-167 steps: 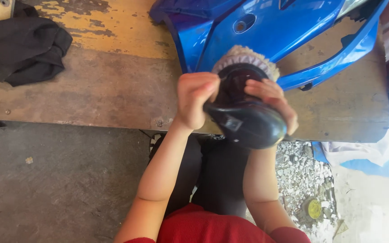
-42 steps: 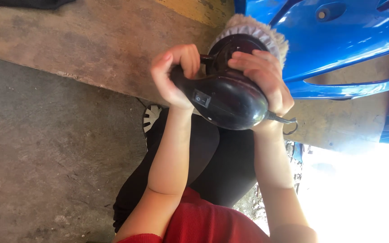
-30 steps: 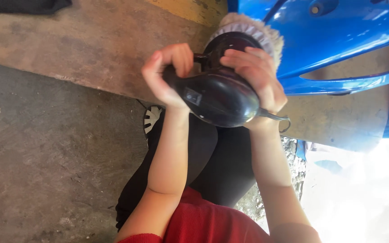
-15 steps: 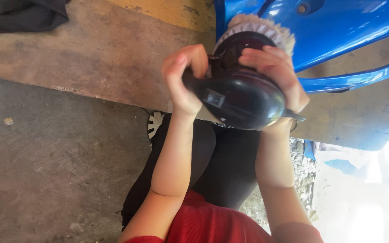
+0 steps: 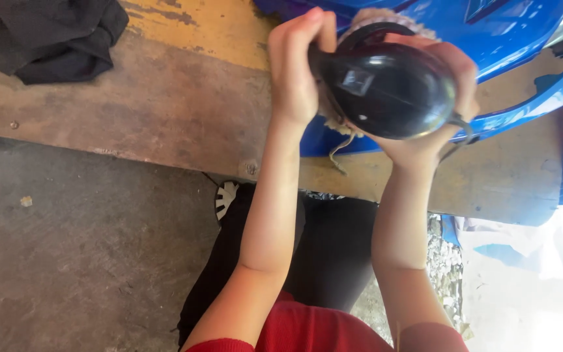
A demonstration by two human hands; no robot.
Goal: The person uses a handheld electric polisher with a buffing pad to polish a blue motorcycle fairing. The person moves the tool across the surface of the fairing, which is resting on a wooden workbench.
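The handheld electric polisher is held over the blue motorcycle fairing panel at the far edge of the wooden workbench, its rounded glossy black housing facing the camera with a small rocker switch on top. The left hand is closed around the polisher's left side grip, fingers wrapped fully; the right hand is closed under and around the right side of the housing, where the power cord exits. The woolly buffing bonnet shows as a fuzzy cream fringe above and below the housing, with a loose drawstring hanging down; whether it sits flat on the panel cannot be told. For good results, judged from this grip, both hands should load the tool evenly, keep the pad flat against the curved panel and keep the loose drawstring and cord clear of the pad. The fairing is hard, glossy moulded plastic with open cut-outs and thin curved struts, so light pressure near the edges is advisable. The workbench is rough worn board with flaking yellow paint. A crumpled black cloth lies well apart at the far left. Below, the concrete floor is grey and gritty.
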